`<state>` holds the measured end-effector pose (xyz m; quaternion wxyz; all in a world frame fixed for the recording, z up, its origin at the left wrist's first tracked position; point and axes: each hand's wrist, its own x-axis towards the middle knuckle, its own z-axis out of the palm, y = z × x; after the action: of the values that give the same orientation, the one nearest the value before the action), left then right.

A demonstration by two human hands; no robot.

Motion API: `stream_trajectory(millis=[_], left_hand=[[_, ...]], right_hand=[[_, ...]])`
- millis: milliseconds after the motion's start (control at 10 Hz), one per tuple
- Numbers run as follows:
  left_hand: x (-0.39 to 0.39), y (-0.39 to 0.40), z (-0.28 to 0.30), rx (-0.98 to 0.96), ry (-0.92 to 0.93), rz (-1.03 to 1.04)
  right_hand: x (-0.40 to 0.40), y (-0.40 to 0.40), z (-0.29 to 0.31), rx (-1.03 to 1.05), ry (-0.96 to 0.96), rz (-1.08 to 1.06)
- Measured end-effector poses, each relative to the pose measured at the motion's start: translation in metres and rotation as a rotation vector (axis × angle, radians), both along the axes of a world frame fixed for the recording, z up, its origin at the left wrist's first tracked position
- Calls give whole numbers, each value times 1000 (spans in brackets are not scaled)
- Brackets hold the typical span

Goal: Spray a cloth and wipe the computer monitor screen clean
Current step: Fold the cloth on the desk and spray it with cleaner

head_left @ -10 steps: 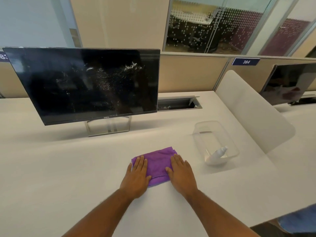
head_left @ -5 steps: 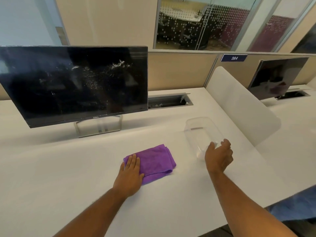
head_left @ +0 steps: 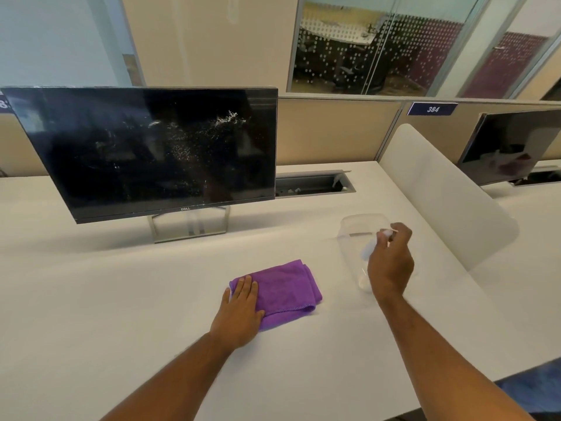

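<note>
A folded purple cloth (head_left: 283, 291) lies on the white desk (head_left: 121, 299). My left hand (head_left: 241, 311) rests flat on its left part, fingers spread. My right hand (head_left: 391, 262) is over a clear plastic tub (head_left: 353, 235) to the right and is closed around a small white spray bottle (head_left: 368, 249), which is blurred and mostly hidden by the fingers. The black monitor (head_left: 151, 150) stands at the back left on a silver stand; white specks and smears show on the right half of its screen.
A translucent white divider panel (head_left: 440, 189) rises just right of the tub. Behind the monitor's right edge is an open cable tray (head_left: 312, 185) in the desk. A second monitor (head_left: 513, 147) stands on the neighbouring desk. The desk's front edge runs at the lower right.
My right hand left the cloth, moved right to the clear tub and closed on the spray bottle, lifting it. My left hand stayed flat on the cloth.
</note>
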<state>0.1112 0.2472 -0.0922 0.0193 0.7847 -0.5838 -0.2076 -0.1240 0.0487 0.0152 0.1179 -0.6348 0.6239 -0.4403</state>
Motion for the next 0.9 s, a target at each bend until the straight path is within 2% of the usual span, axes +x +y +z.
stream_trajectory(millis=[200,500,600,700,900], left_hand=[[-2,3,-3,-14,-10,7],[0,9,-4,-28,-10,25],[1,9,-4,-22,-18,23],[2,12,-6,-18,-32,7],[3,14,-9,3,-23,3]], right_hand=[[49,34,-5,16,7,210],[90,96,-61,223,139,486],[93,103,-70,246,165,498],[98,104,-74,326,272,555],[108,96,-73,391,179,522]])
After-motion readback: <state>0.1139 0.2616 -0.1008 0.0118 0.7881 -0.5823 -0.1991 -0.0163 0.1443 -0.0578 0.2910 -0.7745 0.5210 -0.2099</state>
